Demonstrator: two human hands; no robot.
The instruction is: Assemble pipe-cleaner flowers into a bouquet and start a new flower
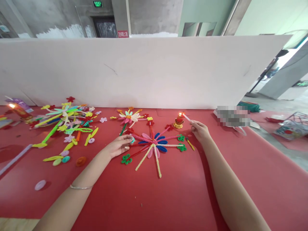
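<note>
My right hand [199,130] pinches a thin white stick [187,118] and holds its tip at the flame of a small red candle [179,120] on a gold base. My left hand [119,145] rests on the red table [168,199], fingers curled around a small teal piece [132,140]. It touches the left side of a pipe-cleaner flower spread [154,144] with pink and blue petals and green clover ends. A silver bangle [80,187] sits on my left wrist.
A pile of coloured pipe-cleaner flowers [66,118] lies at the left, with loose round pieces [40,184] nearer me. A second lit candle [18,110] burns at the far left. A white board [144,70] walls the table's back. Another flower [128,118] lies behind the spread.
</note>
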